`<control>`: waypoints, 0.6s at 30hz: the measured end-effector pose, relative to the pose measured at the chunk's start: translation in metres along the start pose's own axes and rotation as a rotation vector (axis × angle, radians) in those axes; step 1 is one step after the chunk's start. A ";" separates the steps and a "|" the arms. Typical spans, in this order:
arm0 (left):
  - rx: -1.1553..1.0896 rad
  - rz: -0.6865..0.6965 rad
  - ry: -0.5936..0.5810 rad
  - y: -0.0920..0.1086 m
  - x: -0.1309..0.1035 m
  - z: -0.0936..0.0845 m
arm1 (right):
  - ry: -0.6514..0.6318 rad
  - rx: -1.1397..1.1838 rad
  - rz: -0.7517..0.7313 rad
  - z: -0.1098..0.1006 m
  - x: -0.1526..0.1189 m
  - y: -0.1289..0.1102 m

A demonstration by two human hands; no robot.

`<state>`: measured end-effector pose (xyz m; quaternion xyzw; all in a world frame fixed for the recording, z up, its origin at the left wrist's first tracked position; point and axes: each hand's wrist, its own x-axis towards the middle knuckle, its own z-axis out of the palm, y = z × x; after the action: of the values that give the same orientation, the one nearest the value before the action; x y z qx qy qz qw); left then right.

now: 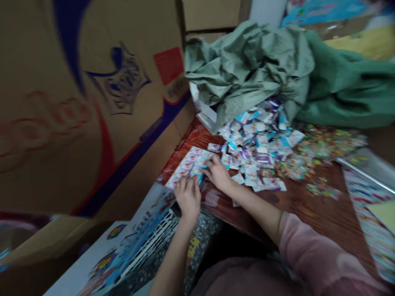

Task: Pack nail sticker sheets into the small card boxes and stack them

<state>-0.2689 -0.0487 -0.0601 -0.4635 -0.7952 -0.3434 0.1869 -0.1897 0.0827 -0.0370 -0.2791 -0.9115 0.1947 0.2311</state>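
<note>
Small printed boxes (187, 163) in white, purple and blue lie side by side in neat rows at the table's left edge. My left hand (188, 197) rests at the near end of these rows, its fingers apart and touching the blue-sided boxes. From the right, my right hand (218, 173) reaches in with spread fingers against the same boxes. A single purple-and-white box (214, 147) lies just beyond the rows. To the right is a loose heap of similar boxes (257, 137), spilling out of a grey-green sack (253, 65). What lies under my fingertips is hidden.
A tall cardboard carton (92, 123) stands close on the left. Small colourful wrapped pieces (308, 154) are scattered right of the heap on the brown table (302, 213). A green cloth (348, 86) lies behind them. A printed white box (129, 238) sits below the table's left edge.
</note>
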 end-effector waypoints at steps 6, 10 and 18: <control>-0.112 0.001 0.046 -0.009 0.001 0.006 | 0.032 0.090 -0.045 -0.071 -0.070 0.045; -0.152 0.021 0.092 -0.007 -0.003 0.006 | 0.163 0.085 0.215 -0.132 -0.142 0.093; -0.052 0.156 0.170 0.026 -0.003 -0.004 | 0.237 -0.081 0.492 -0.170 -0.225 0.153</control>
<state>-0.2451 -0.0447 -0.0490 -0.4980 -0.7288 -0.3862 0.2678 0.1302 0.1043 -0.0425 -0.5221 -0.7898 0.1745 0.2704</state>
